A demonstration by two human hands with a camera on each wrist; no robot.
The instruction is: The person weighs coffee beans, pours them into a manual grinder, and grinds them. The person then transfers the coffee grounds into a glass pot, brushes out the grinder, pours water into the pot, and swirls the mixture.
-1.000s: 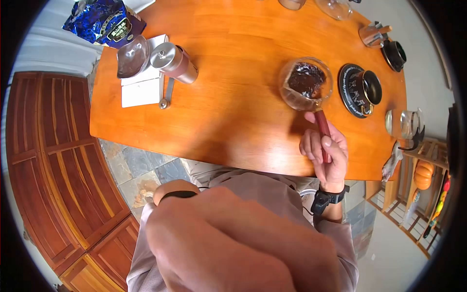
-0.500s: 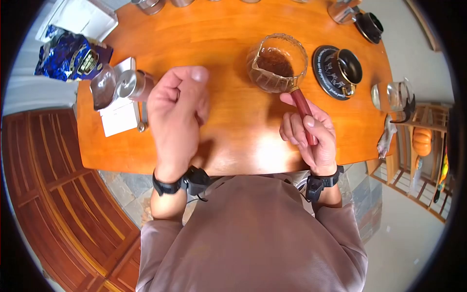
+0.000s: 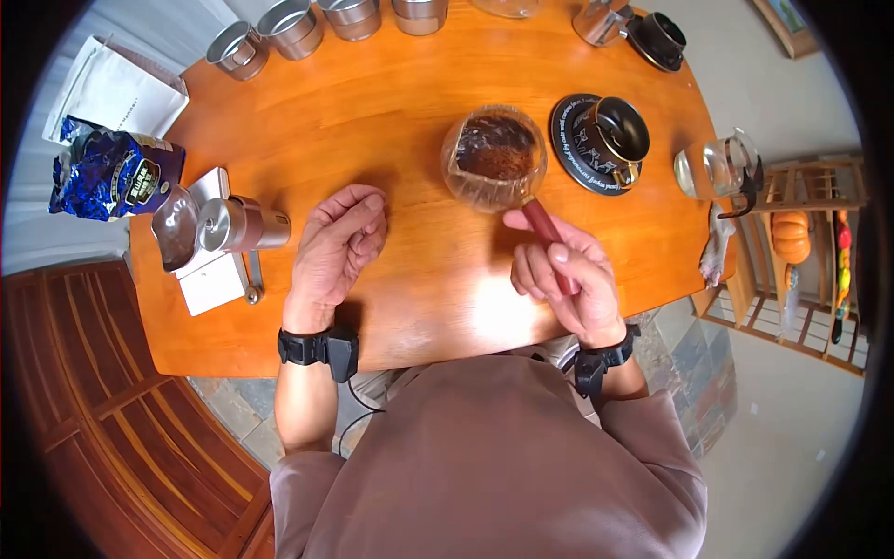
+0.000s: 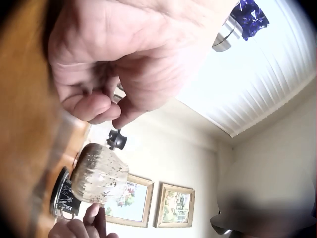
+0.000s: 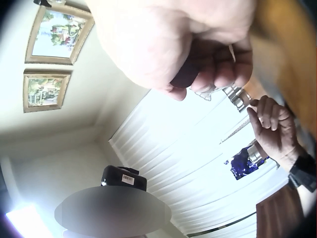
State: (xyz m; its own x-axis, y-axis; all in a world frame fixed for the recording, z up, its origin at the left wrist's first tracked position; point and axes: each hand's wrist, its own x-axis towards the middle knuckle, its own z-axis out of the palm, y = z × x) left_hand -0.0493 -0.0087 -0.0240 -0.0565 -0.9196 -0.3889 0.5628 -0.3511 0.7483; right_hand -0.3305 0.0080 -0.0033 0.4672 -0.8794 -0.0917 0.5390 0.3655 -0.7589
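Note:
My right hand point(image 3: 573, 284) grips the red-brown handle point(image 3: 542, 226) of a ribbed glass pitcher point(image 3: 470, 191), thumb along the top. Dark brown coffee point(image 3: 503, 158) lies inside it, and brown specks cling to the glass wall point(image 4: 101, 171) in the left wrist view. Above the table, left of the pitcher, my left hand point(image 3: 337, 244) has loosely curled fingers and nothing in them. Just right of the pitcher stands a black cup point(image 3: 622, 130) on a black saucer point(image 3: 571, 168) with white drawings.
Left on the wooden table point(image 3: 400, 112) are a steel grinder point(image 3: 247, 224), a clear scoop-like dish point(image 3: 174, 228), a blue foil bag point(image 3: 112, 172) and a white bag point(image 3: 116, 88). Several steel cups point(image 3: 291, 28) line the back. A glass jug point(image 3: 712, 168) stands at the right edge.
My left hand came up from close to my body to over the table, then lowered slightly. The right hand keeps hold of the pitcher, whose coffee shifts inside. The head view has turned.

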